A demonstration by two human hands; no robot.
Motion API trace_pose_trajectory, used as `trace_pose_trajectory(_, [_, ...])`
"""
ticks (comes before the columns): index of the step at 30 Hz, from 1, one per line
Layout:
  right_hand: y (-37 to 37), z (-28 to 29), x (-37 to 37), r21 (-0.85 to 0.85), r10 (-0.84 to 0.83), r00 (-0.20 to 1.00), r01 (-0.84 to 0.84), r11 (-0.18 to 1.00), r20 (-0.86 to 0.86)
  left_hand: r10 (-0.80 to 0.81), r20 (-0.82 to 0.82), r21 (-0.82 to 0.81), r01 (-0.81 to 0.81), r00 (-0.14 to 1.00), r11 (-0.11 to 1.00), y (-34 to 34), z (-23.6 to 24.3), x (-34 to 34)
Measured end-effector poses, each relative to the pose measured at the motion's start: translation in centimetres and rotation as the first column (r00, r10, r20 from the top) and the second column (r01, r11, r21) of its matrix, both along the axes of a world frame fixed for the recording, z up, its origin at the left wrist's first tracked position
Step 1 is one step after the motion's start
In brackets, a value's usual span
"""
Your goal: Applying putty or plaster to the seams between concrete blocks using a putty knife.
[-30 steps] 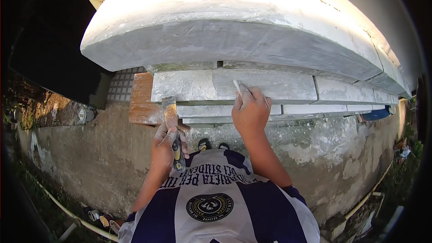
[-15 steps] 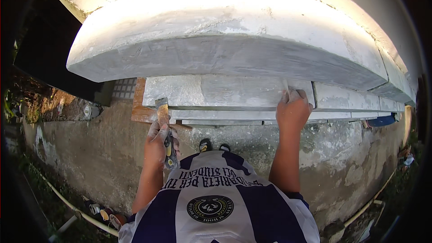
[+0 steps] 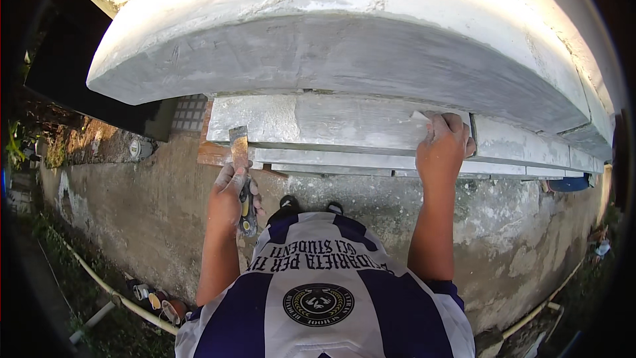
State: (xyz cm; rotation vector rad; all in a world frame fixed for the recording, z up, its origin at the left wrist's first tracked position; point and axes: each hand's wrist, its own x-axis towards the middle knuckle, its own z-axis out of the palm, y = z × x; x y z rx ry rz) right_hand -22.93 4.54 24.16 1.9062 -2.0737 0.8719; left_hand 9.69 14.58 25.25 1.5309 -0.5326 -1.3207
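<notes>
My left hand point(image 3: 233, 199) is closed around a putty knife point(image 3: 238, 142) with a stained metal blade pointing up and a dark handle with yellow spots, held near the front of a pale grey plastered ledge point(image 3: 344, 119). My right hand point(image 3: 444, 139) grips a small white piece point(image 3: 419, 117), perhaps folded paper, against that ledge beside a vertical joint. The fingers of both hands are dusted white. Above the ledge runs a thicker grey-white slab point(image 3: 338, 53).
Below are narrower white strips point(image 3: 331, 158) and brown boards point(image 3: 213, 154) at left. I stand on stained concrete point(image 3: 503, 238). A dark opening point(image 3: 76, 73) is upper left, a blue object point(image 3: 566, 184) right, pipes point(image 3: 109, 292) and footwear point(image 3: 159, 301) lower left.
My right hand with the white piece has slid rightward along the ledge toward the joint. My left hand has shifted slightly left and up, still holding the putty knife. The view has moved a little.
</notes>
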Motion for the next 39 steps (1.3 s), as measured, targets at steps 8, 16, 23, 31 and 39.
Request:
trace_pose_trajectory(8, [0.7,0.0,5.8,0.046,-0.029,0.999,0.028,0.999,0.023,-0.131,-0.008,-0.017,0.131,0.991,0.991,-0.4,-0.6,2.6])
trace_pose_trajectory(16, [-0.2,-0.6,14.8,0.046,0.203,0.966,-0.213,0.976,0.163,-0.283,-0.088,-0.013,0.283,0.955,0.959,-0.7,-0.7,5.4])
trace_pose_trajectory(23, [1.4,1.0,13.3,0.182,-0.083,0.995,0.092,0.979,-0.056,-0.351,-0.134,-0.005,0.354,0.927,0.935,-0.6,-0.7,8.2])
trace_pose_trajectory(31, [-2.2,-0.3,21.3,-0.014,0.289,0.957,-0.289,0.957,-0.023,-0.437,-0.123,0.042,0.445,0.891,0.895,-0.3,-0.6,9.0])
trace_pose_trajectory(39, [-1.0,0.8,17.6,-0.057,0.087,0.988,-0.095,0.994,-0.129,-0.418,-0.163,0.036,0.429,0.893,0.902,0.4,-0.5,9.6])
